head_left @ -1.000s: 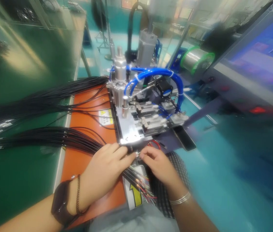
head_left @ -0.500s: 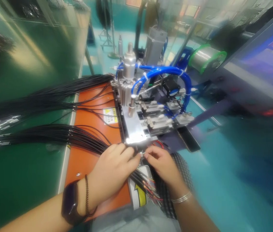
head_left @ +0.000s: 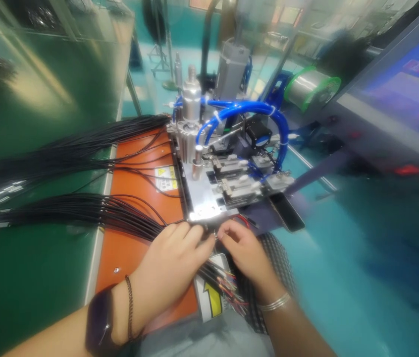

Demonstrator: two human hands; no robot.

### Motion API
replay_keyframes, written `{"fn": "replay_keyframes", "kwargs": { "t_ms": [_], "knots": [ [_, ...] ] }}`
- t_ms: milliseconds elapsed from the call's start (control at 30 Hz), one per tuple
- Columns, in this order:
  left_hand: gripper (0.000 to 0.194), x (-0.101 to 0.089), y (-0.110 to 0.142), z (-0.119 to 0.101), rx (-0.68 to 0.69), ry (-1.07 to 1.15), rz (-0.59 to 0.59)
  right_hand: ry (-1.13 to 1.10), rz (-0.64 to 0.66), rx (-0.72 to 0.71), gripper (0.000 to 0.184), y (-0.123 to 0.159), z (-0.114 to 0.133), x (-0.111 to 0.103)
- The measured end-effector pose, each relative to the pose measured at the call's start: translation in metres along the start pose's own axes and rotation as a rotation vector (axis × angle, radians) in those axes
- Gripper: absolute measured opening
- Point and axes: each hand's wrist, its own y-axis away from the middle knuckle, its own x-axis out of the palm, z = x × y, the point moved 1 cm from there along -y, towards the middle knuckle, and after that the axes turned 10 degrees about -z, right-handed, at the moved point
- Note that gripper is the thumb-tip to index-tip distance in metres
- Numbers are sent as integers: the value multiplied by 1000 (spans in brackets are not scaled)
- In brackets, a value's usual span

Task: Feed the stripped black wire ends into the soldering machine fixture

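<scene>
My left hand (head_left: 170, 265) rests on a bundle of thin black cables (head_left: 83, 210) that crosses an orange plate (head_left: 135, 198); its fingers are pinched at the cable ends. My right hand (head_left: 244, 253) meets it fingertip to fingertip, pinched on a tiny metal part I cannot make out. Below the hands the stripped cable ends (head_left: 228, 290) show coloured wires. Both hands sit at the front edge of a small metal machine (head_left: 224, 183) with blue air hoses (head_left: 246, 111).
A second black cable bundle (head_left: 64, 148) fans over the green bench (head_left: 16, 277) at left. A solder wire spool (head_left: 308, 89) stands behind the machine, and a blue screen (head_left: 406, 84) at right. A black phone-like slab (head_left: 287, 210) lies beside the machine. A yellow arrow label (head_left: 211, 300) sits near me.
The view has shifted slightly. Both hands stay pinched together at the cable ends by the machine's front edge, with only small finger movements.
</scene>
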Motion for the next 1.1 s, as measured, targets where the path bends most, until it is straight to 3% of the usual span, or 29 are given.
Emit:
{"fn": "replay_keyframes", "kwargs": {
  "t_ms": [267,400,533,733,967,1100],
  "knots": [
    [55,-4,-3,-4,-54,14,58,-163,-21,113,11,-2,-9,9],
    [38,-4,3,2,-24,41,24,-126,19,39,19,0,-4,3],
    [22,-7,11,11,7,-3,-101,11,27,-52,16,0,4,-4],
    [26,-7,17,10,20,-69,-166,166,-70,-158,11,0,10,-4],
    [26,-7,19,3,-32,-59,-19,86,-3,73,13,-2,6,1],
    [21,-8,17,-1,-76,-37,-48,-20,39,159,19,-5,-1,3]
  ]
}}
